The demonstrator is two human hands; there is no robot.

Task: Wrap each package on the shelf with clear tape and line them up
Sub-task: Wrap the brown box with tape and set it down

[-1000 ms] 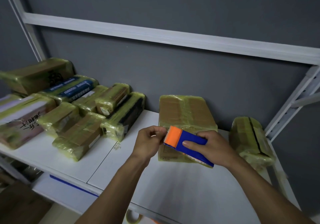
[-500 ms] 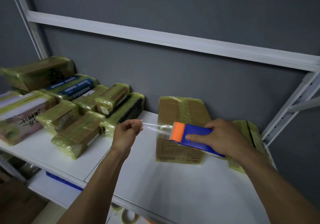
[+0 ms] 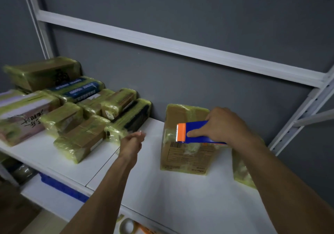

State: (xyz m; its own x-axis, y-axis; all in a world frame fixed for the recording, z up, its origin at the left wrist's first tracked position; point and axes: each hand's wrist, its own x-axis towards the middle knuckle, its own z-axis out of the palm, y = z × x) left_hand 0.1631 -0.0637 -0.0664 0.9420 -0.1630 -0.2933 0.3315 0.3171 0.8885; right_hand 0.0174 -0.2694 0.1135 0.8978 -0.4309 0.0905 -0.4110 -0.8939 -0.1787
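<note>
Over the brown package [image 3: 186,159], right hand [image 3: 222,125] around the tape dispenser [image 3: 195,132].

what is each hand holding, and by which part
Right hand grips the tape dispenser by its blue handle. Left hand is blurred; whether it pinches anything cannot be told.

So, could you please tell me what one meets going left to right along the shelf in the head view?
A group of wrapped packages → left hand → upright brown package → right hand gripping the tape dispenser → partly hidden wrapped package → shelf post.
</note>
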